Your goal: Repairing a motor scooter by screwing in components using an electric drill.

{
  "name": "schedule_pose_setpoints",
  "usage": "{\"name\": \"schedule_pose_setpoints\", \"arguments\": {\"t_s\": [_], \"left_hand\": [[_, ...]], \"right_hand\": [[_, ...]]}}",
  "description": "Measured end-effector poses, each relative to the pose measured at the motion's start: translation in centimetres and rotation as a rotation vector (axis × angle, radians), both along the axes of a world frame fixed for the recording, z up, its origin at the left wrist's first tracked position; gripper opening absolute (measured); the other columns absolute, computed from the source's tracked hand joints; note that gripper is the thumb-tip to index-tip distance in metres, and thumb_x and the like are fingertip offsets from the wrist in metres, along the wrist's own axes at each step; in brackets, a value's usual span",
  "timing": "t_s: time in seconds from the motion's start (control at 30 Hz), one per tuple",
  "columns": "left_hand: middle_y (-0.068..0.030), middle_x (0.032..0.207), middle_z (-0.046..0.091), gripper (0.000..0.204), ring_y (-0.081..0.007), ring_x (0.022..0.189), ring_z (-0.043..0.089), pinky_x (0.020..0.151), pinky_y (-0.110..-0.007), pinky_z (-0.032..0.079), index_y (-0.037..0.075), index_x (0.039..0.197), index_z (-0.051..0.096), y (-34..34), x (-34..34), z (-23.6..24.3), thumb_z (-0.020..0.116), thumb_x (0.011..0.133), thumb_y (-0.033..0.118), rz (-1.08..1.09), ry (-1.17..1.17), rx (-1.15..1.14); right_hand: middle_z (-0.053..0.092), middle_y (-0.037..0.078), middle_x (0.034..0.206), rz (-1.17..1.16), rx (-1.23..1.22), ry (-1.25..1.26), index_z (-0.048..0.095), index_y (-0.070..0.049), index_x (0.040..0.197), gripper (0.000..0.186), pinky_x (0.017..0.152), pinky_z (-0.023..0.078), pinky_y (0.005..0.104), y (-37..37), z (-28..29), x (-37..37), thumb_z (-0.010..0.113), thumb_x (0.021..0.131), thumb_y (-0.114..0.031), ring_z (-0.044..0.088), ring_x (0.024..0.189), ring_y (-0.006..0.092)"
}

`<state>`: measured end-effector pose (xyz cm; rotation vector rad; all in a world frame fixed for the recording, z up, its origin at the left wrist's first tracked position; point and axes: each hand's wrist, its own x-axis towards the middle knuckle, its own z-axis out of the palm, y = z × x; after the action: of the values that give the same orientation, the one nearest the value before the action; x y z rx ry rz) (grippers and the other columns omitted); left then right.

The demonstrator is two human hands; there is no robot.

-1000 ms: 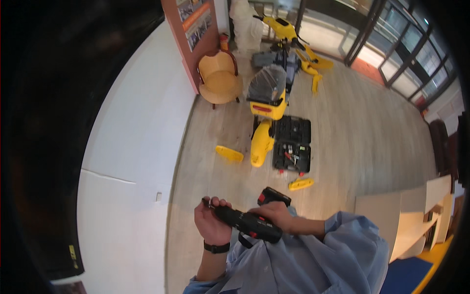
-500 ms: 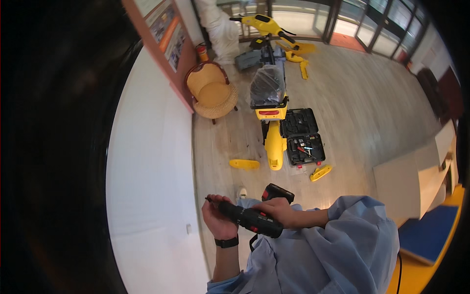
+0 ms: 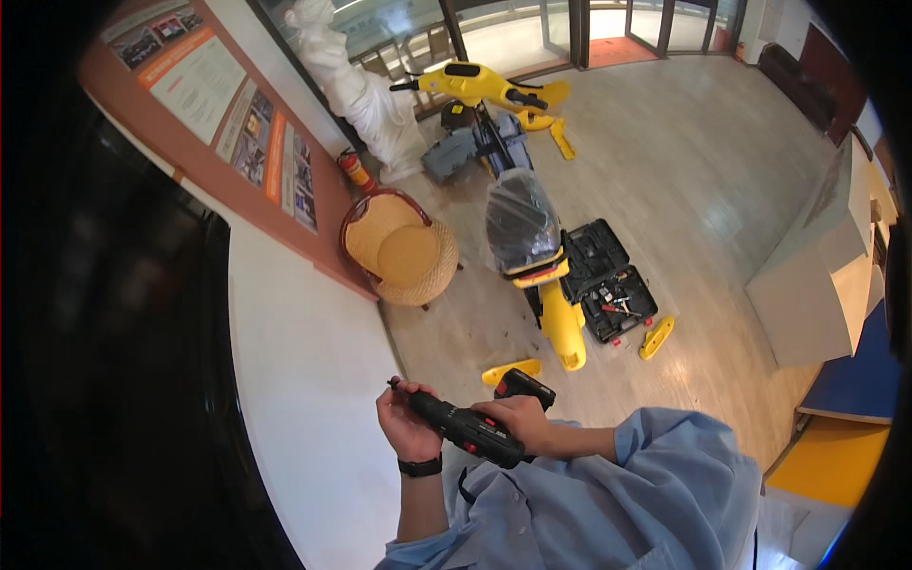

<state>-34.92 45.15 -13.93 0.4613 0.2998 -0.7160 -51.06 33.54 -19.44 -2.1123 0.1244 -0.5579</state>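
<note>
A black cordless drill (image 3: 465,432) with red accents lies across in front of my body, its nose to the left and its battery pack (image 3: 528,388) pointing away from me. My right hand (image 3: 525,424) is wrapped around the drill's handle. At the nose end, my left hand (image 3: 407,433), with a black band on its wrist, closes its fingers around the chuck. A short dark bit tip (image 3: 393,382) sticks out past those fingers. The palm side of the left hand faces up, and the drill partly hides it.
Ahead stands a partly stripped yellow scooter (image 3: 564,332), its seat (image 3: 522,223) wrapped in plastic. Beside it lies an open black tool case (image 3: 617,304). Yellow panels (image 3: 657,337) rest on the floor. A wicker chair (image 3: 408,252), fire extinguisher (image 3: 356,171) and white statue (image 3: 366,100) stand left; a pale counter (image 3: 807,275), right.
The view has tilted up and swung left, bringing the statue and wall posters into fuller sight. Both hands keep the same hold on the drill.
</note>
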Motion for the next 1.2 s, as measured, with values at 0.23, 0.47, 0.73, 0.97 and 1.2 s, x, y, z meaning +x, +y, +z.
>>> {"name": "schedule_pose_setpoints", "arguments": {"t_s": [0.23,0.47,0.73,0.97,1.2], "left_hand": [[-0.0062,0.083,0.063,0.016,-0.0222,0.08,0.061,0.08,-0.039,0.054,0.008,0.096,0.06,-13.3,11.5,-3.3,0.056,0.097,0.024,-0.376,-0.004,0.072],[-0.0068,0.082,0.059,0.018,-0.0236,0.08,0.059,0.079,-0.039,0.052,0.007,0.094,0.058,-29.8,27.6,-8.6,0.055,0.095,0.025,-0.668,0.011,0.21],[-0.0064,0.085,0.061,0.02,-0.0218,0.079,0.06,0.078,-0.038,0.052,0.006,0.095,0.058,-46.7,41.8,-10.5,0.056,0.097,0.026,-0.969,0.0,0.263],[-0.0058,0.089,0.064,0.023,-0.0205,0.086,0.063,0.085,-0.039,0.053,0.006,0.106,0.061,-55.9,44.5,-11.6,0.054,0.101,0.027,-1.097,0.068,0.239],[-0.0036,0.096,0.065,0.022,-0.0177,0.088,0.063,0.085,-0.037,0.054,0.008,0.108,0.059,-63.2,46.7,-17.1,0.053,0.101,0.028,-1.13,0.013,0.165]], "right_hand": [[0.068,0.012,0.083,-0.424,0.075,0.065,0.064,-0.01,0.112,0.041,0.063,0.052,0.0388,-6.6,-2.4,9.0,0.071,0.073,-0.021,0.068,0.073,0.0306],[0.067,0.012,0.082,-0.7,0.088,0.112,0.063,-0.011,0.112,0.041,0.065,0.051,0.0385,-16.3,-7.7,24.1,0.07,0.073,-0.019,0.067,0.075,0.0315],[0.065,0.015,0.081,-0.925,0.177,0.159,0.06,-0.006,0.114,0.045,0.065,0.052,0.0384,-28.2,-7.5,39.3,0.071,0.071,-0.015,0.067,0.074,0.0327],[0.066,0.017,0.081,-1.087,0.372,0.078,0.061,-0.005,0.114,0.042,0.066,0.052,0.0389,-35.0,-8.8,43.8,0.07,0.074,-0.016,0.067,0.074,0.0346],[0.066,0.017,0.079,-1.145,0.433,-0.13,0.062,-0.005,0.11,0.034,0.063,0.051,0.0375,-41.4,-15.7,47.3,0.067,0.078,-0.017,0.067,0.072,0.0333]]}}
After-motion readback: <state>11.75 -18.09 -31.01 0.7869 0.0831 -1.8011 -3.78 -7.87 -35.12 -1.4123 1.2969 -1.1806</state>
